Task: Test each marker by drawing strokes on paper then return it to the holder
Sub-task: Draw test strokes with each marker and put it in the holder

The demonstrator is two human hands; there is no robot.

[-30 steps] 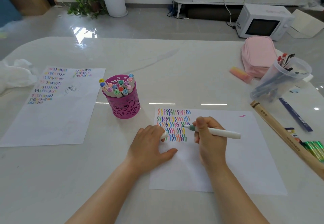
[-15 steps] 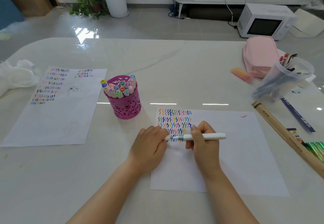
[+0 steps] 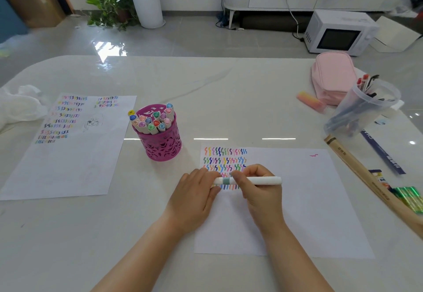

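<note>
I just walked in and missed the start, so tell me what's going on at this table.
A person holds a white marker level above the paper, the right hand gripping its barrel and the left hand pinching its left end, apparently capping it. Rows of coloured squiggles fill the paper's top left corner. The pink holder, packed with other markers, stands just left of the paper, so this marker likely goes back there next.

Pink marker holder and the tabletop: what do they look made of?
Pink marker holder: probably painted metal, possibly plastic; thin wall with cut-out pattern, slight sheen. Tabletop: polished stone or a stone-look slab; pale with grey veins, mirror-like light reflections.
</note>
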